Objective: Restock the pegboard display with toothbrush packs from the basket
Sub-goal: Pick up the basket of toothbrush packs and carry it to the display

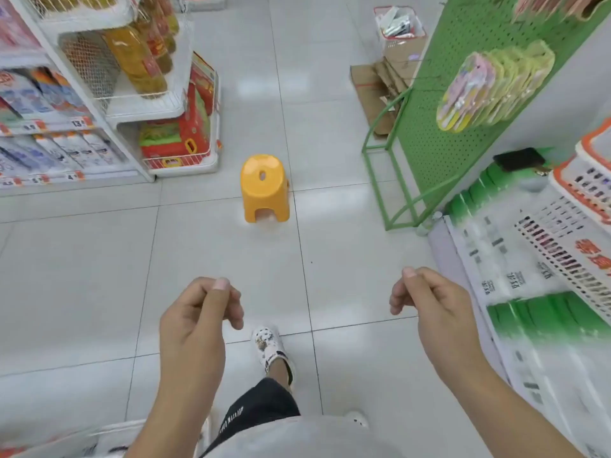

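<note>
— Both hands held nothing: left hand (201,312) and right hand (426,299) hung loosely curled over the floor.

— And the basket (398,26)?

— Far off, past the green pegboard (446,104) on the right.

— Risks?

— The yellow stool (264,188) stood mid-aisle; walking ahead carelessly, the person could trip on it.

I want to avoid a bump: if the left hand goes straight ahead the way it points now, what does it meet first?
Probably the yellow stool on the floor ahead. The left hand holds nothing, and only bare tiles show between them, though depth is unclear.
</note>
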